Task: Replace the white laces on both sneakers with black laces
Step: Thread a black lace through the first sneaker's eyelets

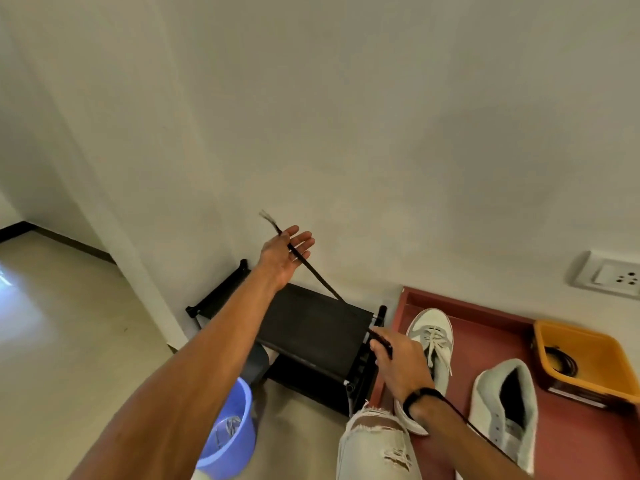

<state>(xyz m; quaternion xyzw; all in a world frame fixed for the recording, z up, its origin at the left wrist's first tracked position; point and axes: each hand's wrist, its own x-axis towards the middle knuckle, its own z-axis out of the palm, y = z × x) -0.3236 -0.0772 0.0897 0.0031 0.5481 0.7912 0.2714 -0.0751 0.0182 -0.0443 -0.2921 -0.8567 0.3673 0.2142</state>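
A black lace (317, 273) stretches taut between my two hands above the black shoe rack. My left hand (285, 252) is raised near the wall, palm up and fingers spread, pinching the lace just below its frayed pale tip. My right hand (398, 365) is closed around the lace lower down, and the rest of the lace trails back past my wrist. On the red table, a white sneaker (433, 344) still carries white laces. Beside it, the second white sneaker (505, 410) shows bare eyelets with no lace.
A yellow tub (595, 344) holding a coiled black lace stands at the right on the red table (571, 445). A black shoe rack (311, 327) stands against the wall. A blue bucket (232, 427) with white laces inside sits on the floor. My knee in torn jeans (377, 441) is below.
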